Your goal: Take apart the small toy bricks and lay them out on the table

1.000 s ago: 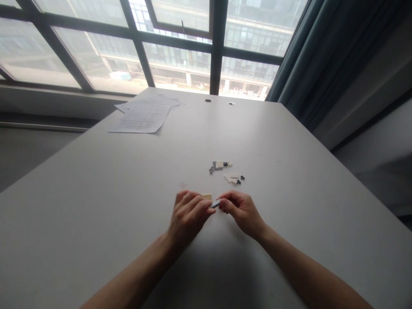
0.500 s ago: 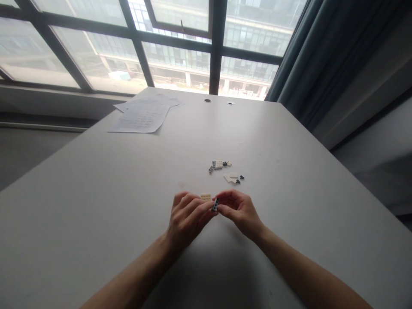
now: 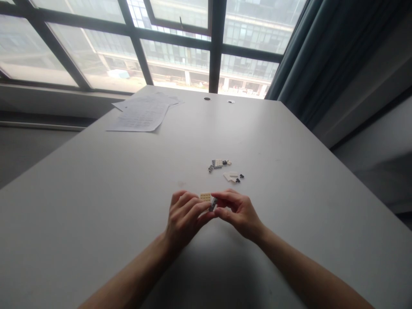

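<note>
My left hand (image 3: pixel 186 214) is closed around a small gray brick piece (image 3: pixel 213 204), near a tan studded plate (image 3: pixel 205 197) that shows just above its fingers. From the right, my right hand (image 3: pixel 236 212) pinches the same gray piece with thumb and fingertips. Whether the tan plate and the gray piece are joined cannot be made out. Beyond the hands lies a cluster of white, gray and black bricks (image 3: pixel 219 163). Closer in are flat white pieces (image 3: pixel 231 176) with small black pieces (image 3: pixel 238 180) beside them.
The white table (image 3: pixel 128 171) carries printed sheets of paper (image 3: pixel 138 116) at its far left. Two round holes sit near its far edge. Behind are a large window and a dark curtain (image 3: pixel 309 56) at the right.
The gray piece has turned between the hands and shifted slightly left. My right hand's fingers have moved over its top. The camera view has tilted slightly.
</note>
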### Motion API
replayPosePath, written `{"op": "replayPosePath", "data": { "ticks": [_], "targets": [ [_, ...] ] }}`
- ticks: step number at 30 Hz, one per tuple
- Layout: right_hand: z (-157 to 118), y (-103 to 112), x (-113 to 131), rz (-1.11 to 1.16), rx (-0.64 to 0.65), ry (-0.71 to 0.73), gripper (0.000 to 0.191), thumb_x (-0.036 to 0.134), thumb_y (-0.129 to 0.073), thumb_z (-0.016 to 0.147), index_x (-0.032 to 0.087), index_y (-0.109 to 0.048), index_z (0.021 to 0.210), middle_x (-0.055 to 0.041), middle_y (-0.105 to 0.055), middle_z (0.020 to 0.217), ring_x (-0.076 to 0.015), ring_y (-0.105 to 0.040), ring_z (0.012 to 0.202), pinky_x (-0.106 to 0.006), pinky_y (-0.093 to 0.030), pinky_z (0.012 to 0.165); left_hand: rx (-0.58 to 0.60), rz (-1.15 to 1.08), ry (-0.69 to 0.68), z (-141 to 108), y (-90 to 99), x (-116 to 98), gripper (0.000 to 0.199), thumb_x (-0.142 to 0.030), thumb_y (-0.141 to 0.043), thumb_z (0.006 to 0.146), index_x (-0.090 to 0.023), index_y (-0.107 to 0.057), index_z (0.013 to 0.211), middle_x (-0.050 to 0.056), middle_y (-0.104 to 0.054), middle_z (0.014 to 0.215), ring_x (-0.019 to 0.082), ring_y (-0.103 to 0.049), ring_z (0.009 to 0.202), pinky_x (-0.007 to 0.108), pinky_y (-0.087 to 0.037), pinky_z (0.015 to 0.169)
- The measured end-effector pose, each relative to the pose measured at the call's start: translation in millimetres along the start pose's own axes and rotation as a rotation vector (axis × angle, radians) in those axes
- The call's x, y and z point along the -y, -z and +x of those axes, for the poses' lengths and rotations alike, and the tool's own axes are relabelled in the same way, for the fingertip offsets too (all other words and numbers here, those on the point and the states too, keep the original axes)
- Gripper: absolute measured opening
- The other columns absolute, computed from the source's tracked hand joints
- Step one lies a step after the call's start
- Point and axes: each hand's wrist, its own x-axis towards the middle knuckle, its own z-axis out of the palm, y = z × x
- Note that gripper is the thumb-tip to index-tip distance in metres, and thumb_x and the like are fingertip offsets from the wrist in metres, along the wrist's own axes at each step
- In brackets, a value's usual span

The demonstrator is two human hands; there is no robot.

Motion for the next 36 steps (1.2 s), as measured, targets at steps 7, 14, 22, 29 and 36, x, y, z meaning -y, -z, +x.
{"op": "replayPosePath", "data": {
  "ticks": [7,14,22,29,36],
  "targets": [
    [0.6,-3.2,4.8,0.183,0.105,-0.148,0.037,0.031,-0.074,0.073,0.020,-0.069,0.108,-0.0032,-0.063,0.088,-0.0170,-0.061,0.082,-0.032,-0.051,0.077,-0.025,-0.029,-0.030,-1.7,1.4,0.8,0.013,-0.030,-0.070,0.080,-0.022,-0.061,0.082,-0.003,-0.066,0.068,0.013,-0.059,0.068,0.033,-0.041,0.079],
    [0.6,-3.9,7.4,0.141,0.099,-0.188,0.027,0.023,-0.069,0.073,0.018,-0.066,0.100,0.0033,-0.056,0.064,-0.0105,-0.053,0.059,-0.024,-0.045,0.057,-0.007,0.001,-0.107,2.5,4.4,-4.0,0.019,-0.037,-0.071,0.078,-0.022,-0.062,0.082,-0.004,-0.065,0.066,0.012,-0.059,0.067,0.032,-0.041,0.078],
    [14.7,30.5,6.7,-0.423,-0.211,-0.050,0.026,0.019,-0.060,0.075,0.022,-0.058,0.101,0.0029,-0.060,0.071,-0.0117,-0.055,0.059,-0.024,-0.044,0.056,0.192,0.133,-0.099,7.7,-2.6,-2.1,0.025,-0.041,-0.067,0.081,-0.021,-0.063,0.094,0.004,-0.070,0.091,0.021,-0.060,0.091,0.039,-0.039,0.089],
    [15.2,32.3,0.6,-0.811,-0.064,0.033,0.022,0.015,-0.064,0.074,0.021,-0.064,0.095,-0.0014,-0.068,0.075,-0.0184,-0.060,0.076,-0.034,-0.044,0.077,0.395,0.142,-0.164,4.9,-5.7,-2.5,0.036,-0.045,-0.056,0.087,-0.021,-0.061,0.114,0.008,-0.066,0.113,0.025,-0.056,0.109,0.045,-0.033,0.100],
    [15.6,30.7,1.9,-0.784,-0.092,0.055,0.024,0.016,-0.065,0.074,0.021,-0.065,0.097,-0.0018,-0.069,0.077,-0.0184,-0.060,0.076,-0.035,-0.043,0.080,0.439,0.114,-0.172,6.1,-6.5,-3.3,0.039,-0.047,-0.055,0.087,-0.021,-0.061,0.117,0.010,-0.065,0.117,0.025,-0.054,0.113,0.044,-0.032,0.102]
  ]
}}
